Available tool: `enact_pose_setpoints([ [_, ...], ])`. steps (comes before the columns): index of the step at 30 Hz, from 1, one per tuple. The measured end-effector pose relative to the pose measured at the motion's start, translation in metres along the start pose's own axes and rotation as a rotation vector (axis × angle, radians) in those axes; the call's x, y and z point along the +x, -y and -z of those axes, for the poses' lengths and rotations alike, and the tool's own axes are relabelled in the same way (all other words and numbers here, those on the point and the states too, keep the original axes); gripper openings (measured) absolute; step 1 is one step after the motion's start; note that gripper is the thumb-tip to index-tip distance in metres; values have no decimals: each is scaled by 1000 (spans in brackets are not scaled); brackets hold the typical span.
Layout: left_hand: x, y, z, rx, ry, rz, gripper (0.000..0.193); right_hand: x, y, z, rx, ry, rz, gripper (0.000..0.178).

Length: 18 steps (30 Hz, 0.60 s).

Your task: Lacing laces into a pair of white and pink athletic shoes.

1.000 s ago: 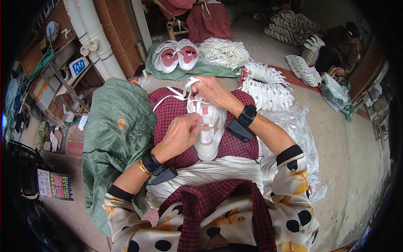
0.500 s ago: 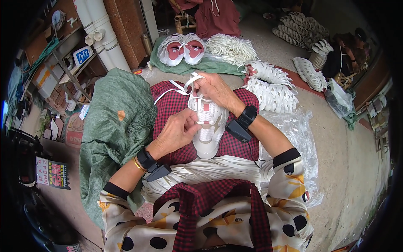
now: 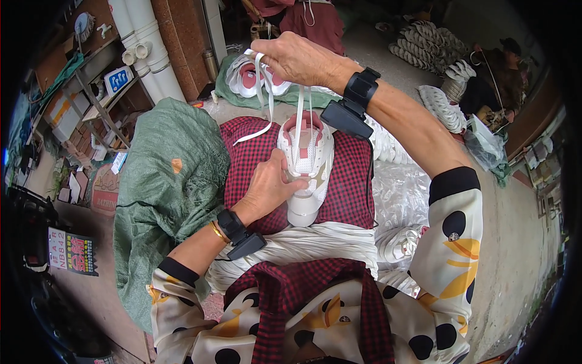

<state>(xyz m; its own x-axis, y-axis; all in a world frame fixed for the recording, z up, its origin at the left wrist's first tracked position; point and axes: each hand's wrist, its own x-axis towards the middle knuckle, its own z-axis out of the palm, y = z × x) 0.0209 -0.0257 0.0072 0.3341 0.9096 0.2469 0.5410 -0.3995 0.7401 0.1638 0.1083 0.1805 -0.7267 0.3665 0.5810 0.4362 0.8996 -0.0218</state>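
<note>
A white sneaker (image 3: pixel 301 210) with pink lining lies toe toward me on a red-and-black checked cloth (image 3: pixel 251 145) over my lap. My left hand (image 3: pixel 271 187) grips its front part, the thumb pressed on the vamp just below the lacing. Raised high above the heel end, my right hand (image 3: pixel 300 59) is closed on a flat white shoelace (image 3: pixel 301 106). One strand runs taut from that hand down to the shoe's lacing, while a loose end hangs to the left over the cloth.
On my left bulges a large green woven sack (image 3: pixel 170 182). A bundle of white strands (image 3: pixel 327 246) crosses my lap. Ahead sits a pair of white shoes (image 3: pixel 242 82) on green sacking. Clear plastic (image 3: pixel 403 188) lies to the right. Another person (image 3: pixel 503 76) sits at far right.
My right hand has risen up and away from the shoe, drawing the lace out into a long, taut strand. My left hand has shifted slightly and now holds the shoe's front.
</note>
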Motion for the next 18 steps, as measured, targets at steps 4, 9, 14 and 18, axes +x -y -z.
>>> enact_pose_setpoints([
  [4,3,6,-8,-19,-39,-75,50,15,-17,-31,-33,-12,-23,15],
  [9,-5,4,4,-60,-3,-86,45,16,4,-23,66,-146,-18,22],
  [14,3,28,14,-381,6,3,22,-15,126,26,978,-11,-394,30],
  [18,22,32,31,-392,98,-333,16,-53,190,-1,968,102,-95,31],
])
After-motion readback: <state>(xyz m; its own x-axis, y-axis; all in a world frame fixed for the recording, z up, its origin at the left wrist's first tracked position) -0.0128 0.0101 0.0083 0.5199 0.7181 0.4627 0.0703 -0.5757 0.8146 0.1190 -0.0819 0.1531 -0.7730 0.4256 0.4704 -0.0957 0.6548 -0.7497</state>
